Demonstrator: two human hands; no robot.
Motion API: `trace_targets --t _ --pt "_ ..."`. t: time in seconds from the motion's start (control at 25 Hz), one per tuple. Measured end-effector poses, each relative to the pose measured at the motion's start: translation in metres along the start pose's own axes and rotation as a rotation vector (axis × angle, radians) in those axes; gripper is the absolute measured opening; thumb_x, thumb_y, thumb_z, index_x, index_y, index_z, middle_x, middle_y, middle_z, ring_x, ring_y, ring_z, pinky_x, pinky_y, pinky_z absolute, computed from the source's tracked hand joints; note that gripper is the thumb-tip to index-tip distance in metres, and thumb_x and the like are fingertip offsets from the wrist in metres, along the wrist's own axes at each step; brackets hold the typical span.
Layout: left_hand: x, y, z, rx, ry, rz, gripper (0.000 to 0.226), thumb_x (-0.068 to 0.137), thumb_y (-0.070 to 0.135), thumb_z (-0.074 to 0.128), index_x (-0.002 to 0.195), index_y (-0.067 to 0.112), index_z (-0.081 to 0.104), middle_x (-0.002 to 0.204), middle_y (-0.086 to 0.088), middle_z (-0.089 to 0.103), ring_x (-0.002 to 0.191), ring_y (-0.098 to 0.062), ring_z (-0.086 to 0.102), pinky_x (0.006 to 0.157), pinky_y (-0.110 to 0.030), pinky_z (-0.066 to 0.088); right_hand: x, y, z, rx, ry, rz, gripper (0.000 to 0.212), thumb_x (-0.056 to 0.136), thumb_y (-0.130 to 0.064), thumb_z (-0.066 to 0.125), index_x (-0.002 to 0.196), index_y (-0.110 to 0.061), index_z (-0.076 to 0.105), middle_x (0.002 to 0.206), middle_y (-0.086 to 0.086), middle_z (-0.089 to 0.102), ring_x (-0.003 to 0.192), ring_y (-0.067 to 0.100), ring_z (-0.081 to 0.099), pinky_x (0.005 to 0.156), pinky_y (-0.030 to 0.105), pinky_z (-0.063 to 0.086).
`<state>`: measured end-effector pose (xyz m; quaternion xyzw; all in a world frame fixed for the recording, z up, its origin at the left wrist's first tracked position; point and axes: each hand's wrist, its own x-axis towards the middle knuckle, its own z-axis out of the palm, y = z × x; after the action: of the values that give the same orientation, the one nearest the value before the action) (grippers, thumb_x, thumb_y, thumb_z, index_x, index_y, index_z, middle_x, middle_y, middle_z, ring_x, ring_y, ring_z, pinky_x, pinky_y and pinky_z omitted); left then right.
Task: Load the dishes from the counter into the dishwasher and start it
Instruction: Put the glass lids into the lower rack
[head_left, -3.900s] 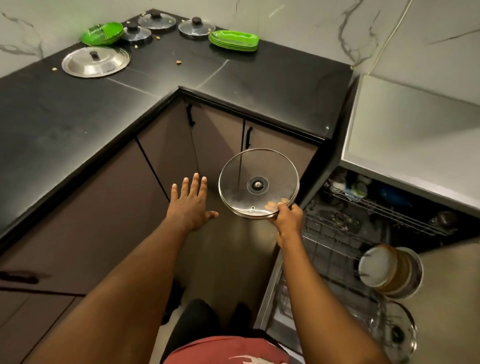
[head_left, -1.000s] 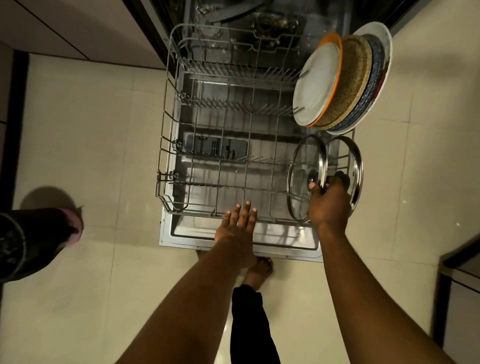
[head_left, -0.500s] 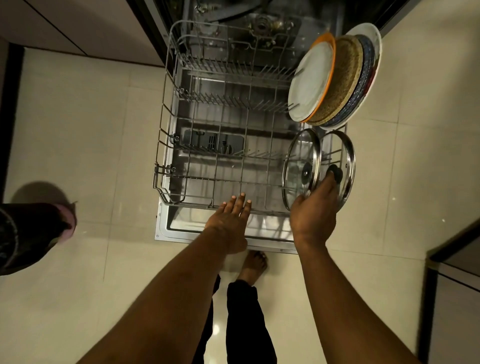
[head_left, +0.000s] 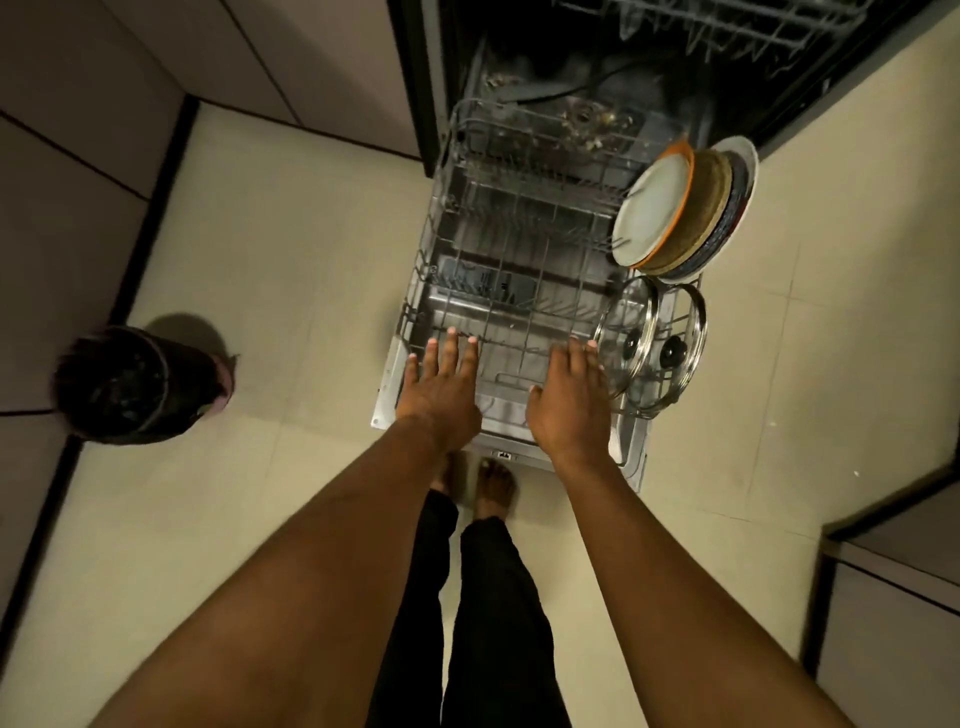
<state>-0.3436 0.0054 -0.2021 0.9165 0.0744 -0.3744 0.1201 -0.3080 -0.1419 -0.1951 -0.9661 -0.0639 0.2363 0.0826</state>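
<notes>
Released by the right hand (head_left: 569, 400), the glass lid (head_left: 626, 335) now stands upright in the dishwasher's lower rack (head_left: 422, 265), just beside a second lid (head_left: 674, 354) and near the stacked plates (head_left: 652, 208). Both hands are flat and hold nothing; the left hand (head_left: 441, 395) spreads its fingers over the rack's front edge.

Cream tiled floor (head_left: 291, 260) (dimly lit), grey-brown cabinets (head_left: 78, 156).

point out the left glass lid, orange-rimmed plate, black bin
left glass lid (head_left: 631, 343), head view, dark knob
orange-rimmed plate (head_left: 652, 212), head view, white face
black bin (head_left: 118, 385), head view, dark inside
</notes>
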Motion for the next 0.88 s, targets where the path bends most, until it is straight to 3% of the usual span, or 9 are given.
trace_targets --t 0.28,0.52,0.72,0.88 --pt "-0.133 -0.018 -0.084 -0.102 0.156 -0.147 0.081 0.1 0.03 0.042 0.156 0.015 -0.013 0.162 -0.011 -0.021 0.151 -0.033 -0.012 0.122 -0.049 -0.001 -0.078 -0.082 -0.088 -0.012 0.041 -0.226 0.064 0.095 -0.014 0.048 0.153 -0.011 0.019 0.162 0.009 0.01 0.15 0.026 0.0 0.121 0.041 0.01" --pt "-0.207 -0.073 -0.145 -0.174 0.379 -0.303 0.085 0.097 0.025 0.049 0.156 0.015 -0.011 0.163 -0.011 -0.018 0.151 -0.034 -0.012 0.121 -0.052 -0.002 -0.098 -0.172 -0.153 -0.112 0.216 -0.554 0.061 0.094 -0.016 0.049 0.149 -0.008 0.027 0.158 0.015 0.022 0.149 0.03 0.01 0.121 0.042 0.016" --pt "-0.241 -0.162 -0.208 -0.238 0.616 -0.416 0.083 0.098 0.023 0.047 0.156 0.015 -0.011 0.163 -0.012 -0.017 0.15 -0.035 -0.012 0.12 -0.053 -0.003 -0.095 -0.285 -0.194 -0.191 0.314 -0.762 0.064 0.09 -0.012 0.046 0.15 -0.008 0.025 0.159 0.014 0.02 0.149 0.029 0.008 0.12 0.042 0.012" --pt "-0.254 -0.249 -0.248 -0.229 0.718 -0.457 0.081 0.098 0.019 0.043 0.156 0.017 -0.014 0.162 -0.01 -0.021 0.15 -0.034 -0.014 0.121 -0.054 -0.003 -0.085 -0.382 -0.212 -0.2 0.391 -0.822 0.061 0.095 -0.016 0.043 0.152 -0.009 0.021 0.161 0.013 0.015 0.15 0.027 0.003 0.12 0.04 0.007"
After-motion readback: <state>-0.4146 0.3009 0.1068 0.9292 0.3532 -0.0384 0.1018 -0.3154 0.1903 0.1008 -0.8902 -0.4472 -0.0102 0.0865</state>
